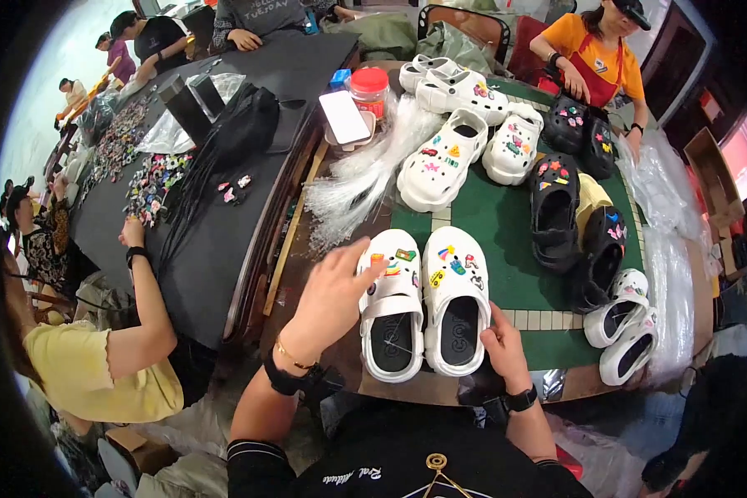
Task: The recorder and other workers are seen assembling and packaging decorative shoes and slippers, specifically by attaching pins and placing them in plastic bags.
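A pair of white clogs lies side by side in front of me, toes pointing away, with colourful charms on their tops. My left hand (330, 292) reaches over the toe of the left white clog (390, 290), fingers stretched out near its charms. At the outer edge of the right white clog (458, 286) is my right hand (506, 349), its thumb and forefinger apart and part of its fingers hidden. A thin clear strand shows inside the left clog. Beyond them stand more white clogs (441, 170) with charms, and black clogs (554, 212) lie to the right.
A bundle of clear plastic strands (361, 183) lies left of the clogs, near a red-lidded jar (369, 87) and a white phone (344, 116). Clear plastic bags (668, 274) hang along the right edge. Co-workers sit around; the black table (224, 274) holds charm piles (151, 187).
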{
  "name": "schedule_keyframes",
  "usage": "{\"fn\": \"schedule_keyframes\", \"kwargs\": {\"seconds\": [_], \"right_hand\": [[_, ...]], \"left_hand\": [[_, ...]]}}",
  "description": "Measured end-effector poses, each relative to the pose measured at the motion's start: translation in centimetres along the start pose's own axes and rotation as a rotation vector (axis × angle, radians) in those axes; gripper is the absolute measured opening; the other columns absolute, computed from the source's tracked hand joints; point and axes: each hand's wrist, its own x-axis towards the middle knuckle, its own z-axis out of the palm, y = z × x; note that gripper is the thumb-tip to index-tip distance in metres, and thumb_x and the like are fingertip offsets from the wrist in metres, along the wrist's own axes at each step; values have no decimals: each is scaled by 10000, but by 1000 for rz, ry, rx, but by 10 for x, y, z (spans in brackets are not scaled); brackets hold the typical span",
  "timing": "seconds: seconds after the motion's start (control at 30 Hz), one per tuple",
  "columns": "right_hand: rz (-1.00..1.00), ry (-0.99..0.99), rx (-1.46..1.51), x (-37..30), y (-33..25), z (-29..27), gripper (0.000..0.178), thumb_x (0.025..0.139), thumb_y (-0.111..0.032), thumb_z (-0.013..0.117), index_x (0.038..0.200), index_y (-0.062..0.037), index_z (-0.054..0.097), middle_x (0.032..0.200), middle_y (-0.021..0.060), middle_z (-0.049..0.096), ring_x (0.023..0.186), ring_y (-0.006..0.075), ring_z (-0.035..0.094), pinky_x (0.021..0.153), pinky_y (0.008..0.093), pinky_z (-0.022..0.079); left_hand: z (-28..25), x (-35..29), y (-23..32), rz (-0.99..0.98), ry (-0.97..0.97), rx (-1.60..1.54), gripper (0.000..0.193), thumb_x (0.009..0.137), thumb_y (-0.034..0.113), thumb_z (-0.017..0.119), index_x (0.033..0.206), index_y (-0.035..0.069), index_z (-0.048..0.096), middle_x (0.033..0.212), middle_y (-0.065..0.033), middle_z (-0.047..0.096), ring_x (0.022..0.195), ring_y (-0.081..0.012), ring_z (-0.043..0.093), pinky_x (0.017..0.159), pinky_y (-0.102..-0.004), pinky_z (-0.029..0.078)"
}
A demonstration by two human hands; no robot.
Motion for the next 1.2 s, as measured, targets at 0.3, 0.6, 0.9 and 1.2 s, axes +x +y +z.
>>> {"fn": "schedule_keyframes", "kwargs": {"seconds": [0.3, 0.6, 0.9, 1.2], "right_hand": [[40, 36, 92, -1, -12, -13, 496, 913, -116, 551, 1386, 7, 467, 673, -52, 489, 607, 51, 429, 565, 223, 367], [-172, 255, 476, 1, -92, -24, 432, 1043, -316, 411, 1172, 60, 582, 584, -60, 382, 491, 14, 290, 442, 192, 222], [-459, -19, 375, -1, -147, 29, 393, 1000, -268, 442, 1031, 53, 668, 577, -16, 474, 507, 58, 400, 477, 239, 313], [-129, -262, 425, 3, -141, 24, 647, 907, -223, 575, 1455, 5, 318, 1046, 85, 561, 817, 119, 559, 688, 228, 452]], "left_hand": [[4, -5, -13, 197, -155, -34, 417, 794, -39, 569, 1207, 18, 588, 1191, -187, 604, 1027, -356, 589, 918, -449, 468], [-6, -14, 65, -73, -89, -586, 332, 843, 30, 659, 1175, 38, 645, 863, -150, 684, 697, -217, 664, 644, -304, 525], [49, -21, 87, -32, -533, -1064, 196, 881, 165, 651, 979, -3, 675, 796, -185, 674, 731, -307, 674, 666, -391, 511], [27, -16, 74, -199, -373, -1381, 294, 1008, 264, 533, 1050, -2, 650, 796, -8, 630, 666, -65, 595, 602, -223, 490]]}}
